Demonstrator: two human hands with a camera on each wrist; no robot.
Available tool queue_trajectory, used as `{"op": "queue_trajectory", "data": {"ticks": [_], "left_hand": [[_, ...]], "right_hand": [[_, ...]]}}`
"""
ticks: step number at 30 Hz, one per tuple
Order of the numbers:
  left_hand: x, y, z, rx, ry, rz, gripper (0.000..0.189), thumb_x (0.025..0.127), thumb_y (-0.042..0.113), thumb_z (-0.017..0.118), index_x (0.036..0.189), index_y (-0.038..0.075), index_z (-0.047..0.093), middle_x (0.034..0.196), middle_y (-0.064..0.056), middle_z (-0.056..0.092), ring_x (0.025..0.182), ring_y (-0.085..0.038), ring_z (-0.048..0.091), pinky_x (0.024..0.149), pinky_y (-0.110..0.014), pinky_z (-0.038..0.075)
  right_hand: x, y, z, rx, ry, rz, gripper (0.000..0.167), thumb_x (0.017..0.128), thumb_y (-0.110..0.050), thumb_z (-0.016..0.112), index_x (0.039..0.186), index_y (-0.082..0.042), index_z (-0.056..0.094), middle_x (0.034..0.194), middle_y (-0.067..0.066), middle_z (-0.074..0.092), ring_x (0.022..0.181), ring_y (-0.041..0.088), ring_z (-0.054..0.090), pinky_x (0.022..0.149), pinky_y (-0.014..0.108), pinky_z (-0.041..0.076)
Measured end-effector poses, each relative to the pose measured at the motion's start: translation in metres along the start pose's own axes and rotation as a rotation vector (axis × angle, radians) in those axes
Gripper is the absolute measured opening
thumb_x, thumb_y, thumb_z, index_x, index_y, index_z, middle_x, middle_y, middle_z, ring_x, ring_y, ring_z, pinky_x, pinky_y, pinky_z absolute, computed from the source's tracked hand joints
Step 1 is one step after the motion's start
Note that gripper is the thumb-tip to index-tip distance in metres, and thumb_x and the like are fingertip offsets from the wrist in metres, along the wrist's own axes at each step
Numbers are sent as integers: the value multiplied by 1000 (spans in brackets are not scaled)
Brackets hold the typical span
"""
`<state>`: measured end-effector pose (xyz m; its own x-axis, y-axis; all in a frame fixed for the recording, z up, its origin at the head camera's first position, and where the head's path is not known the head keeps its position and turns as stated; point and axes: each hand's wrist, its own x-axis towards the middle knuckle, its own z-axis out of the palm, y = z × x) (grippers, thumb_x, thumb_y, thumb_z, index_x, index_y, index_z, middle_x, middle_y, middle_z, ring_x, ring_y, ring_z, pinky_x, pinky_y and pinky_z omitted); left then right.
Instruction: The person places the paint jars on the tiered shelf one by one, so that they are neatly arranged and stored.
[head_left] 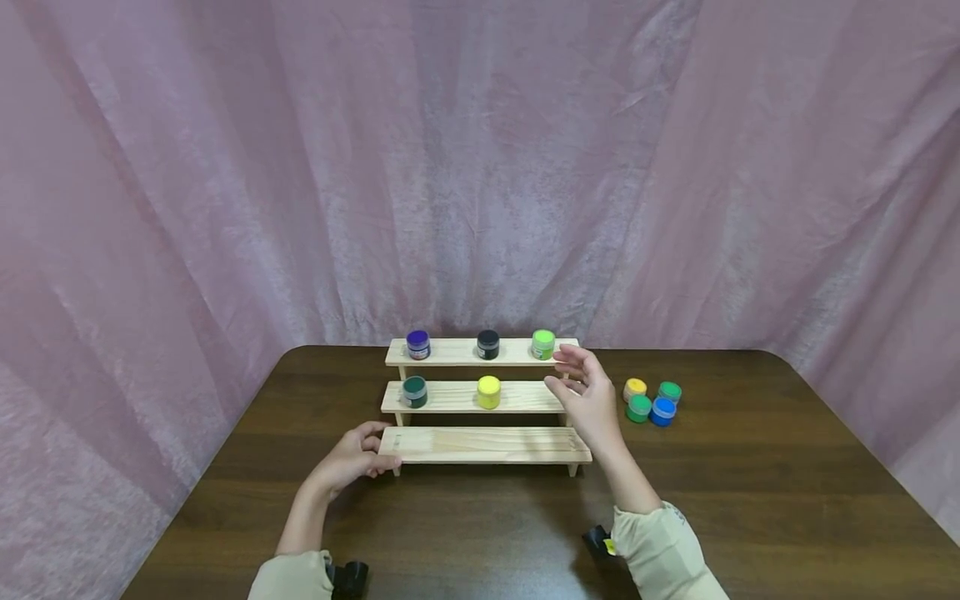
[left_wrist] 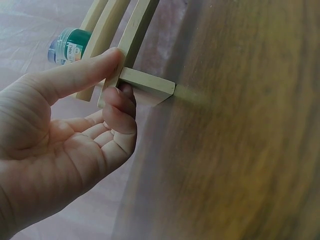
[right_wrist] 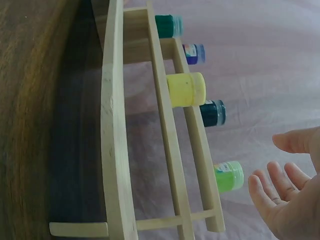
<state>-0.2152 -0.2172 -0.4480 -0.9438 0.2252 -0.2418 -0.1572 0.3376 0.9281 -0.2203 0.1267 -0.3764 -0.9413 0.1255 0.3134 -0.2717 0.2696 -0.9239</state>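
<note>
A three-tier wooden display rack stands on the table. My left hand grips the left end of its lowest tier, thumb on top and fingers curled beneath, as the left wrist view shows. On the top tier sit a purple paint jar, a black paint jar and a light green paint jar. The middle tier carries a dark green paint jar and a yellow paint jar. Beside the light green jar, my right hand holds nothing, its fingers loosely bent and apart from the thumb.
Right of the rack, an orange-yellow jar, a blue jar and two green jars, one in front and one behind, are grouped on the brown wooden table. A pink curtain hangs behind the table's far edge.
</note>
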Motion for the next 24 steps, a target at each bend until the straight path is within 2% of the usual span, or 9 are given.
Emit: {"op": "queue_trajectory", "data": {"ticks": [4, 7, 11, 15, 20, 24], "left_hand": [[-1, 1, -2, -5, -29, 33, 80, 80, 16, 77, 140, -14, 32, 83, -5, 64, 70, -13, 53, 64, -25, 45], [-1, 1, -2, -5, -28, 27, 80, 80, 15, 77, 140, -14, 32, 85, -6, 65, 70, -14, 53, 64, -25, 45], [0, 2, 0, 3, -5, -9, 76, 81, 10, 74, 142, -12, 33, 85, -6, 64, 71, -15, 52, 64, -26, 45], [-2, 3, 1, 10, 0, -10, 75, 82, 8, 73, 142, -12, 33, 83, -5, 63, 70, -15, 52, 64, -27, 45], [-2, 3, 2, 11, -5, -7, 76, 82, 8, 73, 142, -12, 32, 84, -5, 63, 71, -15, 52, 64, -27, 45], [0, 0, 1, 9, 1, -10, 75, 82, 8, 73, 142, -12, 32, 84, -5, 63, 71, -15, 52, 64, -27, 45]], "right_hand": [[-1, -3, -7, 8, 12, 15, 49, 88, 1, 67, 134, 0, 50, 129, 19, 59, 119, 31, 57, 91, 18, 48], [-1, -4, -14, 20, 20, 47, 49, 89, 0, 66, 135, 0, 49, 131, 18, 58, 118, 29, 57, 87, 10, 45], [-2, -3, -22, 16, 37, 89, 47, 90, -1, 65, 135, -3, 50, 131, 16, 58, 112, 14, 58, 86, 8, 44], [-3, -1, -31, -6, 62, 78, 46, 90, -1, 64, 134, -4, 51, 130, 17, 58, 104, -2, 55, 86, 8, 44], [-4, -1, -41, -20, 96, 64, 43, 90, 0, 64, 131, -1, 52, 127, 14, 59, 102, -5, 54, 86, 7, 44], [-3, 0, -47, -16, 122, 68, 36, 90, 1, 64, 124, 2, 53, 118, -2, 58, 101, -5, 54, 86, 8, 44]]}}
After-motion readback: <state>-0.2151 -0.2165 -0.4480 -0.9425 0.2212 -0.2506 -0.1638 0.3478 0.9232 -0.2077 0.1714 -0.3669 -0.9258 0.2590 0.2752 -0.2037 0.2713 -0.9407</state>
